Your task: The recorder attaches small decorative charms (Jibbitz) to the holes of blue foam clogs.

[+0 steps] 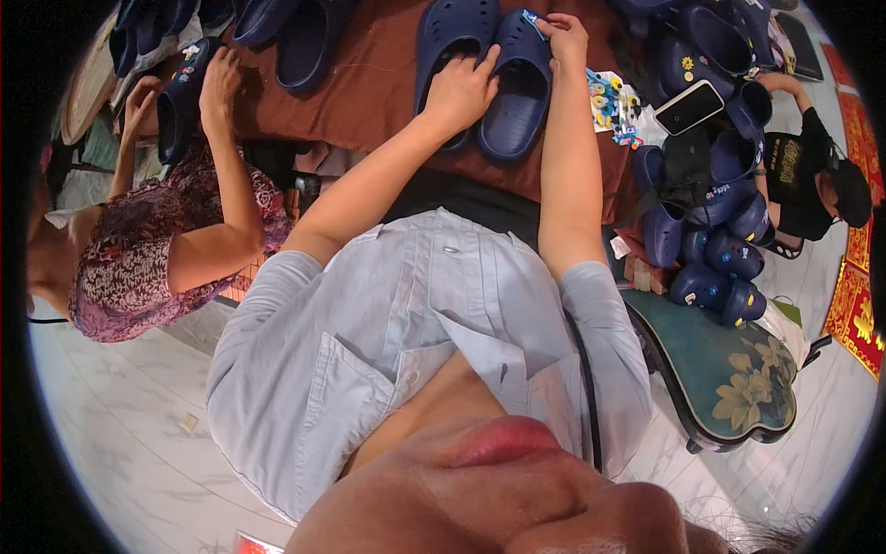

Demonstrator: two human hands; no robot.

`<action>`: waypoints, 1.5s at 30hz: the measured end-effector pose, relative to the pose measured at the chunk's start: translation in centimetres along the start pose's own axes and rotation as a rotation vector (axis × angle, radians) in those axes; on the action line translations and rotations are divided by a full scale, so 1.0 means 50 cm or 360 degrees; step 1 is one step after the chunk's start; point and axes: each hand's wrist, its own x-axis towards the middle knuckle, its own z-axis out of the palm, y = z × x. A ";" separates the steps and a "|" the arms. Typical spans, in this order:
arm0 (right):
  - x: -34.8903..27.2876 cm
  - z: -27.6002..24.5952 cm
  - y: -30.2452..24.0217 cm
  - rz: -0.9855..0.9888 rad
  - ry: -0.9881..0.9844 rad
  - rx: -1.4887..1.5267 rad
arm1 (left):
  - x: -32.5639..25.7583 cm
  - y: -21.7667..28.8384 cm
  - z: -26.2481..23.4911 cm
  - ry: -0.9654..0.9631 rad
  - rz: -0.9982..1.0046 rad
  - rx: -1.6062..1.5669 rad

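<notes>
Two navy clogs lie side by side on the brown cloth before me, the left clog (450,32) and the right clog (510,115). My left hand (460,92) reaches over the opening of the left clog. Its fingertips bend onto the rims where the two clogs meet. On the right clog's upper, my right hand (565,42) closes on the outer edge near the toe. Its fingertips touch a small blue-and-white charm (532,22) there. The undersides of my fingers are partly hidden. Beside my right wrist lies a packet of colourful charms (613,106).
Navy clogs (711,55) pile up at the right around a white phone (688,108). More clogs (309,51) line the far left. A person (175,222) at left handles a charm-decorated clog (181,102). Another person (801,171) works at right. A green flowered chair (720,369) stands lower right.
</notes>
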 end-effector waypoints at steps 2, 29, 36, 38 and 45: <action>0.007 -0.002 -0.006 0.0078 -0.0086 0.0138 | 0.002 -0.001 0.001 0.0064 0.0066 0.0033; -0.040 -0.247 -0.031 -0.0247 -0.0383 -0.2009 | 0.001 0.006 -0.002 0.0046 -0.0009 0.0094; -0.052 -0.252 -0.011 -0.0725 0.0017 -0.1790 | 0.001 0.015 -0.040 -0.0142 -0.0077 0.0095; -0.062 -0.244 -0.026 -0.0894 0.0247 -0.1158 | -0.005 0.031 -0.086 -0.0260 -0.0151 0.0076; -0.205 -0.094 -0.148 -0.0841 -0.0201 -0.0202 | 0.047 0.024 -0.158 0.0211 0.0045 -0.0177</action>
